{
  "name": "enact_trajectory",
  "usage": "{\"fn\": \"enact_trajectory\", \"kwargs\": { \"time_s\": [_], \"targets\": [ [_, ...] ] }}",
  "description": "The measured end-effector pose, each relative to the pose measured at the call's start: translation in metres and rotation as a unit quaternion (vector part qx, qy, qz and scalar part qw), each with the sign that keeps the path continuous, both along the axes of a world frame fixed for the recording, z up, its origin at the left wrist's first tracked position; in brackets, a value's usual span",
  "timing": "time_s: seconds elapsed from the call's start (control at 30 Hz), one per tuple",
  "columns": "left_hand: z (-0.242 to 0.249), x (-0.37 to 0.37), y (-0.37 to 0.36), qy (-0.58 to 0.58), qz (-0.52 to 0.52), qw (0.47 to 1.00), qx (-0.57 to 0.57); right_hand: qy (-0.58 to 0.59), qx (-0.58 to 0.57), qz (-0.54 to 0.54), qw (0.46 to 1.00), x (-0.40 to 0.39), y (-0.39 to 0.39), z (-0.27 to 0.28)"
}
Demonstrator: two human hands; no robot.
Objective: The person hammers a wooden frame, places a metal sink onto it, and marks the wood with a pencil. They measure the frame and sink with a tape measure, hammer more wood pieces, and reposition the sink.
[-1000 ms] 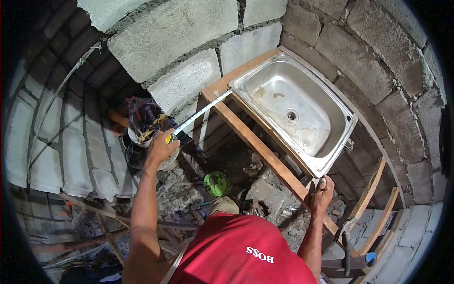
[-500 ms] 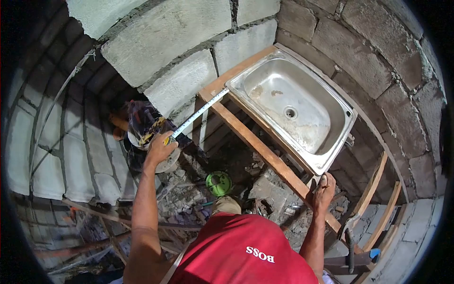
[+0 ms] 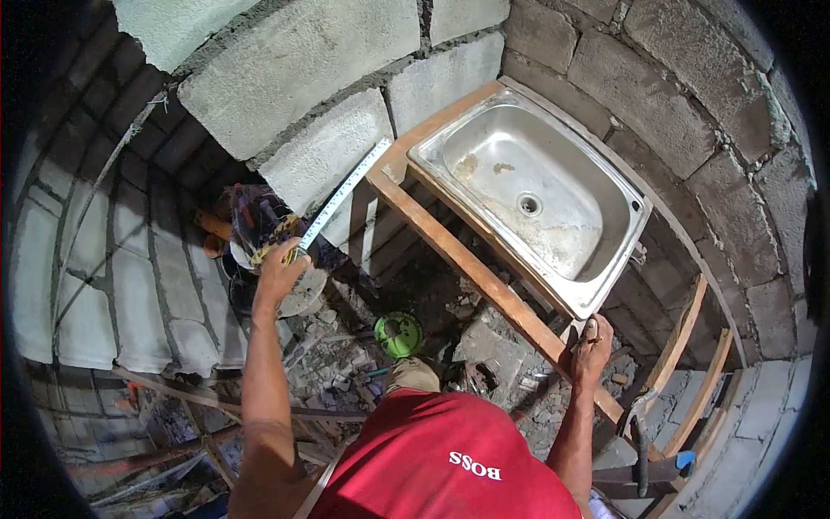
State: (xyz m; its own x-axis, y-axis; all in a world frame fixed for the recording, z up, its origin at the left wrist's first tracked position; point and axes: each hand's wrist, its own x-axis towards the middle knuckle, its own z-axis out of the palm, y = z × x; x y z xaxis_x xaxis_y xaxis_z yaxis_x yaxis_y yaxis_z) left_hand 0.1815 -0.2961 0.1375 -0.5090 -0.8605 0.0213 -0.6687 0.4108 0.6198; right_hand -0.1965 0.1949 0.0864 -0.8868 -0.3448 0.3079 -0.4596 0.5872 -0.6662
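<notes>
My left hand (image 3: 281, 264) is closed around a yellow tape measure (image 3: 300, 252). Its white blade (image 3: 347, 192) slants up and right to the wooden frame's left corner. A stainless steel sink (image 3: 540, 195) with a round drain rests on the wooden frame (image 3: 471, 275) against the block wall. At the sink's lower corner, my right hand (image 3: 591, 339) has its fingers drawn together around something small, partly hidden by the fingers.
A green bucket (image 3: 399, 334) stands on the rubble floor below. Dark bags (image 3: 259, 216) lie at the left. A hammer (image 3: 640, 450) hangs by the frame at lower right, near wooden bars (image 3: 679, 342). Concrete block walls (image 3: 303, 69) surround the area.
My left hand has shifted slightly left, and the tape blade's far end has moved from the sink's corner up and left, toward the wall. My right hand has stayed at the sink's lower corner.
</notes>
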Motion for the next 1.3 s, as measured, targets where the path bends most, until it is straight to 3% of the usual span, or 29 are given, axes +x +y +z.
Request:
{"fn": "enact_trajectory", "kwargs": {
  "time_s": [0.43,0.63,0.73,0.9,0.97,1.0,1.03,1.1,1.13,1.2,1.27,1.3],
  "targets": [
    [0.016,-0.011,0.01,-0.063,-0.027,0.997,0.024,0.016,0.018,-0.004,1.0,-0.001,0.0,-0.005],
    [0.005,-0.004,0.0,-0.018,-0.042,0.999,0.018,0.015,0.015,-0.006,1.0,-0.001,0.001,-0.004],
    [0.025,-0.013,0.012,-0.038,-0.025,0.998,0.043,0.013,0.017,-0.009,1.0,-0.001,0.001,-0.005],
    [-0.001,-0.014,0.001,-0.036,-0.058,0.998,-0.001,0.069,0.069,-0.035,0.995,-0.001,-0.008,-0.006],
    [-0.007,-0.014,-0.001,-0.039,-0.055,0.998,0.0,0.212,0.024,0.035,0.976,-0.014,-0.036,-0.005],
    [-0.009,-0.013,-0.003,-0.028,-0.06,0.998,0.014,0.071,-0.021,0.079,0.994,0.001,-0.077,0.038],
    [-0.011,-0.012,-0.005,-0.017,-0.065,0.997,0.028,0.015,-0.018,0.14,0.99,-0.005,-0.108,0.044],
    [0.0,-0.015,0.002,-0.038,-0.058,0.997,0.025,-0.002,0.009,0.249,0.969,-0.018,-0.177,0.046],
    [0.006,-0.014,0.004,-0.057,-0.047,0.997,0.021,-0.026,0.036,0.255,0.966,-0.012,-0.208,0.066],
    [0.01,-0.005,0.006,-0.042,-0.045,0.998,0.017,0.027,0.086,0.265,0.96,-0.029,-0.249,0.042],
    [0.008,0.005,0.008,-0.028,-0.041,0.999,0.016,-0.076,0.149,0.262,0.95,-0.038,-0.277,0.037],
    [0.006,0.012,0.008,-0.027,-0.043,0.998,0.027,-0.082,0.117,0.286,0.948,-0.043,-0.289,0.035]
  ]
}}
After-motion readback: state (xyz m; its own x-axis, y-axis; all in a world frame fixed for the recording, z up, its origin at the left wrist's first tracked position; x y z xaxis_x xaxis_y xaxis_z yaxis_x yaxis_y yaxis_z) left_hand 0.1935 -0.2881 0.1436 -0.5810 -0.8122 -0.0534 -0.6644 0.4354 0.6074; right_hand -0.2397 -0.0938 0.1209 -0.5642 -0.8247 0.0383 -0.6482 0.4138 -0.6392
